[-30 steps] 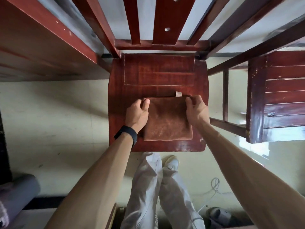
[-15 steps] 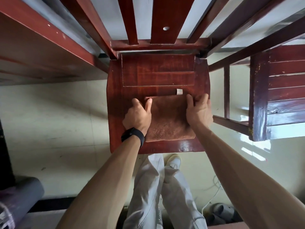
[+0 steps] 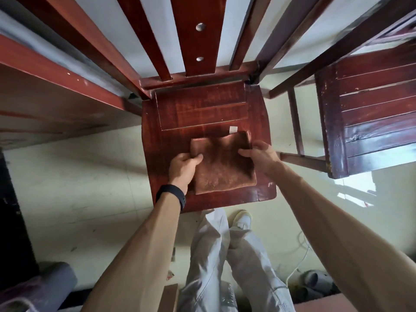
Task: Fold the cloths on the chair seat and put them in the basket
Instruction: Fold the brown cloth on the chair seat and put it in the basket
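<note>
1. Reaching down from the bottom of the view, both bare forearms are seen stretched to the chair seat (image 3: 202, 115). A black wristband (image 3: 172, 194) is worn on the left wrist.
2. Left hand (image 3: 183, 167): the left edge of the cloth (image 3: 222, 167) is pinched, with the thumb on top and the fingers curled beneath. That edge is lifted slightly off the wood.
3. Right hand (image 3: 261, 155): the right edge is gripped, with the thumb laid on top and the fingers curled over the edge.
4. The brown cloth is folded to a rough square on the front half of the seat. Its near edge lies flat and its far edge is rumpled.
5. A small white tag (image 3: 233, 129) is noted at the far right corner of the cloth. No writing on it can be read.
6. The seat is dark red varnished wood, scuffed at the front corner, and a slatted back rises beyond it. A second chair (image 3: 371, 122) of like wood stands apart to the right.
7. The floor (image 3: 78, 188) is pale and glossy, with a patch of sunlight at the right. Pale trousers (image 3: 213, 255) and a white shoe (image 3: 242, 219) are seen below the seat's front edge. A white cable (image 3: 301, 255) lies to the right, and a grey roll (image 3: 45, 287) lies at lower left.
</note>
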Demonstrator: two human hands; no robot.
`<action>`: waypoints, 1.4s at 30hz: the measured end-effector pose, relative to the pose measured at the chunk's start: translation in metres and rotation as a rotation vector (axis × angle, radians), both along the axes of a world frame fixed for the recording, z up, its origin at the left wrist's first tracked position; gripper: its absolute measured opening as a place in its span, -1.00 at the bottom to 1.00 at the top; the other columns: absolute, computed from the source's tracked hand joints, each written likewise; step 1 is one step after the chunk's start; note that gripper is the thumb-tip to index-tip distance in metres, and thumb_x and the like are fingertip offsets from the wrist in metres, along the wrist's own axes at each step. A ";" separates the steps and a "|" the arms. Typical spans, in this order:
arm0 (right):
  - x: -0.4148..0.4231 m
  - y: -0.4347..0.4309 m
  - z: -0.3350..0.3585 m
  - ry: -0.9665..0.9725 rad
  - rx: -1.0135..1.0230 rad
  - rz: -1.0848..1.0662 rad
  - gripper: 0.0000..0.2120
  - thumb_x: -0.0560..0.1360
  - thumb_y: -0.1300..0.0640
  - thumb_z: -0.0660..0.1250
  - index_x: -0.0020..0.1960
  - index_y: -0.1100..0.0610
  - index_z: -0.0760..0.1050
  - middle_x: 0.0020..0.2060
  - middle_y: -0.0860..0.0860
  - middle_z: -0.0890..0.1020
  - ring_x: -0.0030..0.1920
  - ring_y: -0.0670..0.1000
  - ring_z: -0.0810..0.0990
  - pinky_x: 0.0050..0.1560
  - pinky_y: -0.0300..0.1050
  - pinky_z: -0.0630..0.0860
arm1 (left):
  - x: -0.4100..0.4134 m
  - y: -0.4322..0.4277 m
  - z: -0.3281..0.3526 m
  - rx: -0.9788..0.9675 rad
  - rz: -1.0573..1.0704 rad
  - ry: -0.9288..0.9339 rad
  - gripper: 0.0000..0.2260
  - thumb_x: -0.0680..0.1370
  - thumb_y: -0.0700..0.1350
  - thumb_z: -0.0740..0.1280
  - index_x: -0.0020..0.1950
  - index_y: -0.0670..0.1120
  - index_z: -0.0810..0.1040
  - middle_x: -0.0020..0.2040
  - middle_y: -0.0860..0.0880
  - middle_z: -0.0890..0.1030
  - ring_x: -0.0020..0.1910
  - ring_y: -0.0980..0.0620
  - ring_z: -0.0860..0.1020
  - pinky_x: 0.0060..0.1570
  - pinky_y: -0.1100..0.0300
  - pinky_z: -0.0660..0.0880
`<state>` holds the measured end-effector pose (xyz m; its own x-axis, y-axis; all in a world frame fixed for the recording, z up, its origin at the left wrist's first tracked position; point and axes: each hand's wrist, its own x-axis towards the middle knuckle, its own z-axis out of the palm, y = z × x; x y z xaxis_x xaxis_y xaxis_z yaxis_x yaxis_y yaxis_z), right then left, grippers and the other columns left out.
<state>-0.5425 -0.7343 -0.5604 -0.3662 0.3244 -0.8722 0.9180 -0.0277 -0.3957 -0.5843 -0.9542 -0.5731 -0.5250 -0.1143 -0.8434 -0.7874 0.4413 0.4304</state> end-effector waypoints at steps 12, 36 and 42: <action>0.090 0.054 0.226 0.323 0.125 0.049 -0.83 0.51 0.02 0.48 0.00 0.08 0.57 -0.02 -0.08 0.69 0.00 -0.15 0.65 -0.11 -0.34 0.48 | 0.000 0.019 0.218 0.335 -0.318 0.072 -0.82 0.47 -0.03 0.50 0.07 0.03 0.71 0.02 0.12 0.72 0.15 0.14 0.62 0.21 0.26 0.42; 0.483 0.412 0.446 0.484 0.459 -1.184 -0.74 0.65 -0.14 0.21 0.05 0.03 0.52 -0.08 0.03 0.67 -0.22 0.01 0.63 -0.41 -0.12 0.54 | 0.277 0.631 0.443 0.576 -1.315 0.233 -0.49 0.46 0.34 0.34 0.20 -0.01 0.58 0.05 -0.03 0.70 0.02 0.01 0.68 0.12 -0.02 0.60; 0.557 0.492 0.460 0.633 0.313 -1.264 -0.78 0.56 0.03 0.43 0.18 -0.02 0.53 0.01 0.05 0.71 -0.07 -0.02 0.73 -0.27 -0.05 0.64 | 0.347 0.751 0.455 0.577 -1.383 0.027 -0.75 0.61 0.14 0.30 0.21 0.07 0.53 0.08 0.02 0.68 0.02 -0.01 0.67 -0.23 0.12 0.58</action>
